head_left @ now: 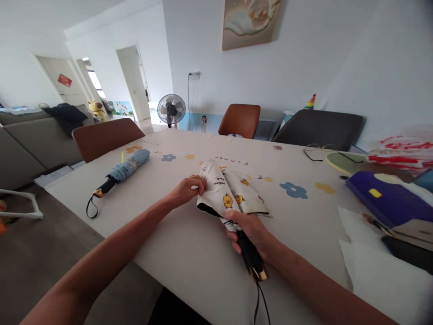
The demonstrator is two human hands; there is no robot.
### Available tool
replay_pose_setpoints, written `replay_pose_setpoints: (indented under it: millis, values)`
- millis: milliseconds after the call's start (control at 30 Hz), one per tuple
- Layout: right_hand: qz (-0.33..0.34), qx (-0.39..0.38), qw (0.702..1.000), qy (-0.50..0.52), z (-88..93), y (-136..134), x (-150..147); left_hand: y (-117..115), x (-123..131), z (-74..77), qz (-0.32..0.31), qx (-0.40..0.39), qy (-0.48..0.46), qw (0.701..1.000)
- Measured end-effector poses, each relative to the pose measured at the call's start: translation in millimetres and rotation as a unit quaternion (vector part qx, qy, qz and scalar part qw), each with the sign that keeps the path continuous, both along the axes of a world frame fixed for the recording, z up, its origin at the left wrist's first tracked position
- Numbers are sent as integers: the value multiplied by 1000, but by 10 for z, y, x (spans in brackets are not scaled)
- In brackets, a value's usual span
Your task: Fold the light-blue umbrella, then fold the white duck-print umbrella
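Observation:
A white folding umbrella (216, 194) printed with yellow ducks is in both hands over the table, its cloth loose and partly folded. My left hand (189, 189) pinches the left edge of the cloth between thumb and fingers. Around the lower cloth and shaft, just above the black handle (251, 255), my right hand (252, 232) is closed. A black wrist strap hangs from the handle's gold-coloured end. To the left lies a rolled blue folding umbrella (130, 166) with a black handle and strap.
The white table (176, 243) carries printed flowers. At right are a purple case (379, 196), white papers (368, 253), a dark phone-like object (407, 253), eyeglasses (314, 151) and a red-and-white plastic bag (402, 149). Chairs (239, 119) and a fan (171, 109) stand beyond.

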State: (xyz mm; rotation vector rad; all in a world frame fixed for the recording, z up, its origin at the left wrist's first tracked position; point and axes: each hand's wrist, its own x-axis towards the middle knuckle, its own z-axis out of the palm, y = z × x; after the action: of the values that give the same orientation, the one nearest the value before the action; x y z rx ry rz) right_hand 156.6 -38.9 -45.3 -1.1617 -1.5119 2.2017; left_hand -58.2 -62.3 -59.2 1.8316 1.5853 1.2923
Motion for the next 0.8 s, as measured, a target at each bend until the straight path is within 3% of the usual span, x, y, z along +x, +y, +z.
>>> replay_pose_setpoints:
  millis: [67, 167, 300, 500, 667, 800]
  values:
    - [-6, 19, 1000, 4, 8, -25, 4, 0, 34, 0, 45, -2, -86, 995]
    - [-19, 30, 999, 39, 35, -35, 2, -4, 140, 54, 96, -42, -254, 961]
    - [-42, -12, 995, 92, 69, -4, -7, -34, 339, 191, 35, -164, -392, 905]
    - [-74, -73, 985, 139, 66, 53, -4, -152, 565, 333, -49, -261, -450, 853]
    - [-61, -62, 980, 182, 125, 110, 31, -237, 579, 288, -77, -205, -481, 849]
    - [2, -18, 991, 131, 186, 124, 66, -271, 574, 221, -118, -214, -498, 832]
